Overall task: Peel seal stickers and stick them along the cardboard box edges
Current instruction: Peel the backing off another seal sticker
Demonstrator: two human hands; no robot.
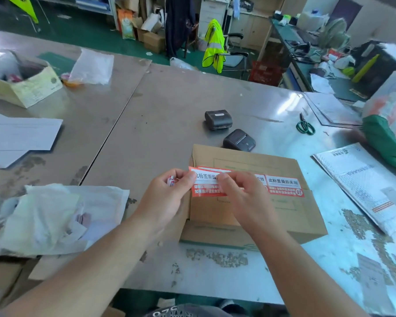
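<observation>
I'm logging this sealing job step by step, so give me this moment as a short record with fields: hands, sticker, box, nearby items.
left hand: pinching the left end of the sticker strip
right hand: fingers on the strip's middle, seemingly peeling
sticker strip: red and white, held just over the box's left part
applied sticker: already on the box seam, right side
cardboard box: closed, on the metal table
nearby: two black label printers, green scissors

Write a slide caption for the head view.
Both hands peel a red seal sticker above a cardboard box.
</observation>
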